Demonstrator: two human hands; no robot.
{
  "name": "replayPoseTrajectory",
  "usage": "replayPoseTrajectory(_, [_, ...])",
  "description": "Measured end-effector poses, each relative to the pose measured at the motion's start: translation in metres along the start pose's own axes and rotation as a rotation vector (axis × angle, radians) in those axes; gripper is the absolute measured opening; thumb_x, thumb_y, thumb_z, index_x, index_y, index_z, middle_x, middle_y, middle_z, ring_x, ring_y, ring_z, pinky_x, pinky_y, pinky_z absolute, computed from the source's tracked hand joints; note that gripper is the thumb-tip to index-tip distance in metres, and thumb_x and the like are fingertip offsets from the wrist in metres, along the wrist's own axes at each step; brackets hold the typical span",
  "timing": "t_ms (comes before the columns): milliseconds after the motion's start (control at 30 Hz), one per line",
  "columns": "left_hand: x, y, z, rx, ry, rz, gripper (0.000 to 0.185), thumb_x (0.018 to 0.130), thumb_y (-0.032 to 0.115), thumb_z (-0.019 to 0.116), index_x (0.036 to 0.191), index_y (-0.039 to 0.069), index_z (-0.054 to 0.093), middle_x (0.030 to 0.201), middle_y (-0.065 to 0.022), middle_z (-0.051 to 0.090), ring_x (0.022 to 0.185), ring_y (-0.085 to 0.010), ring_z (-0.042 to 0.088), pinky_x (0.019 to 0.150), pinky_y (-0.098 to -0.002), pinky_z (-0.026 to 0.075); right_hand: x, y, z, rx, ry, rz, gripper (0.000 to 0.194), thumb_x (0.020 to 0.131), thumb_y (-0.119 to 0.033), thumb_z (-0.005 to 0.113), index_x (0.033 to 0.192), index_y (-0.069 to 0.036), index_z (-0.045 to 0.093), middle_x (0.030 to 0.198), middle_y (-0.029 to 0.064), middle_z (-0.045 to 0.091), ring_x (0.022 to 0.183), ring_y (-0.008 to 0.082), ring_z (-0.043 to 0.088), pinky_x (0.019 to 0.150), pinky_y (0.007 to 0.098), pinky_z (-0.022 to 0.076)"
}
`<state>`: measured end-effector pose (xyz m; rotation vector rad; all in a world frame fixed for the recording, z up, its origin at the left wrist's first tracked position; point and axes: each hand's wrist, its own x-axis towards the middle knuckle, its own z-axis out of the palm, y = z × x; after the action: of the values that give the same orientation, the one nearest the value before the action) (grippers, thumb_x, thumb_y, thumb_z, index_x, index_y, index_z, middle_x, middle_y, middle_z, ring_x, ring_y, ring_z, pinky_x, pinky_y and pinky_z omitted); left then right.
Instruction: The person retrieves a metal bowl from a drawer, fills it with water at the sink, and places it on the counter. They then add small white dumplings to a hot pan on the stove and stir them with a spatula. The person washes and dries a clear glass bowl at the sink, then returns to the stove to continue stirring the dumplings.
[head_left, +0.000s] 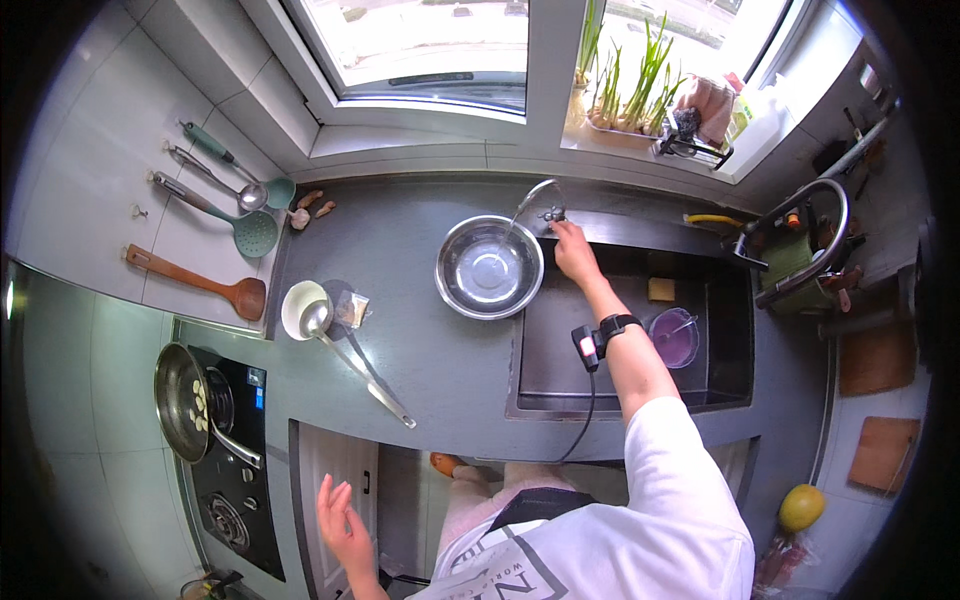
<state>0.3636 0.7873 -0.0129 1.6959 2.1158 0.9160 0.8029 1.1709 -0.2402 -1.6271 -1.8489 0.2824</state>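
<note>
My right hand reaches across the sink with its fingers on the small metal faucet handle. A curved metal faucet spout arches over the rim of a stainless steel bowl. What looks like a clear stream of water drops from the spout into it. This bowl rests on the grey countertop at the sink's left edge. Low in front of the cabinet, my left hand is raised with its fingers apart and holds nothing.
A ladle leans in a white bowl beside a small packet. Left, a frying pan with pale slices sits on the gas stove. The sink holds a sponge and a purple-tinted bowl. Utensils hang on the wall.
</note>
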Motion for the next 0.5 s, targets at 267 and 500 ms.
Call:
replayPoseTrajectory(267, [-0.019, 0.030, 0.005, -0.025, 0.034, -0.019, 0.036, 0.085, -0.012, 0.044, 0.112, -0.001, 0.064, 0.135, -0.0182, 0.050, 0.109, -0.0272, 0.060, 0.090, -0.0357, 0.051, -0.012, -0.018, -0.007, -0.268, -0.181, -0.060, 0.066, 0.075, 0.003, 0.054, 0.140, -0.002, 0.040, 0.138, 0.0132, 0.044, 0.113, 0.0343, 0.051, 0.094, 0.0415, 0.0483])
replayPoseTrajectory(500, [-0.034, 0.024, -0.005, -0.021, 0.013, 0.031, 0.032, 0.086, -0.009, 0.048, 0.111, 0.001, 0.065, 0.133, -0.0173, 0.053, 0.110, -0.0280, 0.060, 0.089, -0.0351, 0.051, -0.056, -0.019, -0.025, -0.207, -0.379, 0.021, 0.063, 0.077, -0.002, 0.054, 0.139, -0.009, 0.045, 0.147, 0.0124, 0.038, 0.118, 0.0359, 0.050, 0.099, 0.0433, 0.0457])
